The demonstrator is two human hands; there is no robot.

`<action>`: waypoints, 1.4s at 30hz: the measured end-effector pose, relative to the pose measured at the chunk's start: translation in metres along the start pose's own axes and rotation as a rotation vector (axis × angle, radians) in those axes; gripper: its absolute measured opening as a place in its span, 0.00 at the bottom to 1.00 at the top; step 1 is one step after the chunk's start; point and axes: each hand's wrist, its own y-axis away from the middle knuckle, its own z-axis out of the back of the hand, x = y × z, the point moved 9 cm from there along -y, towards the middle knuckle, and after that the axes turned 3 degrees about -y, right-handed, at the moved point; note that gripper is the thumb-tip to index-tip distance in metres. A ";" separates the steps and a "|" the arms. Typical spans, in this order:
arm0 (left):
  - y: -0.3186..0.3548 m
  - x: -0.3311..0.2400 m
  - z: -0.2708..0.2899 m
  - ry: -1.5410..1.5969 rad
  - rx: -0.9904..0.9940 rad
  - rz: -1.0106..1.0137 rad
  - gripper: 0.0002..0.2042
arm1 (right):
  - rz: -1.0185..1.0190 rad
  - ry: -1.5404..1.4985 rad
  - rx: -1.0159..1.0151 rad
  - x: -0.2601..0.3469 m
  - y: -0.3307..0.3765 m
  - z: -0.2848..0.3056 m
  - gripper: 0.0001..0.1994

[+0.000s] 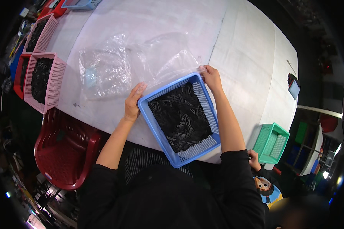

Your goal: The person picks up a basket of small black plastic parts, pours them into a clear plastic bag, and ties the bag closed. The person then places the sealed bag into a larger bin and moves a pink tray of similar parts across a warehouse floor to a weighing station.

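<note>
A large clear plastic bag (107, 72) lies crumpled on the table, its near edge stretched between my two hands. My left hand (133, 100) is closed at the bag's near edge, beside the left corner of a blue basket. At the basket's far right corner, my right hand (211, 78) pinches the other end of that edge. The blue basket (162, 138) stands tilted in its heading at the table's near edge, between my forearms. Many small, thin black pieces (181, 118) fill its bottom; their exact kind is too small to tell.
Pink baskets (56, 82) of black pieces and a red tray (18, 86) line the left side. A dark red plastic chair (65, 160) stands at the near left. A green basket (262, 142) sits at the right edge, with another person's hand (253, 159) next to it.
</note>
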 end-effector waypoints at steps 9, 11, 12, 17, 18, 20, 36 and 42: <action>-0.004 0.016 0.002 0.107 0.089 -0.050 0.19 | -0.103 -0.020 0.063 -0.011 -0.009 0.006 0.14; -0.008 0.001 0.010 -0.065 0.100 -0.118 0.17 | -0.089 0.012 0.163 -0.002 -0.004 -0.006 0.14; -0.004 -0.010 0.011 -0.234 0.123 -0.205 0.16 | -0.024 -0.007 0.132 0.000 -0.002 -0.004 0.13; 0.043 -0.003 0.012 -0.258 -0.086 -0.299 0.12 | 0.208 -0.213 0.038 -0.010 0.017 0.006 0.07; 0.049 0.009 0.014 -0.145 -0.196 -0.191 0.12 | 0.247 -0.278 0.029 -0.011 0.020 0.007 0.06; 0.058 0.021 0.013 0.058 -0.370 0.033 0.13 | 0.255 -0.276 0.069 -0.012 0.022 0.004 0.07; 0.098 0.039 0.004 0.406 -0.221 0.551 0.14 | -0.001 -0.021 0.372 -0.029 0.057 -0.012 0.15; 0.081 0.055 -0.023 0.729 -0.297 0.667 0.25 | 0.100 0.493 0.180 -0.011 0.075 -0.023 0.20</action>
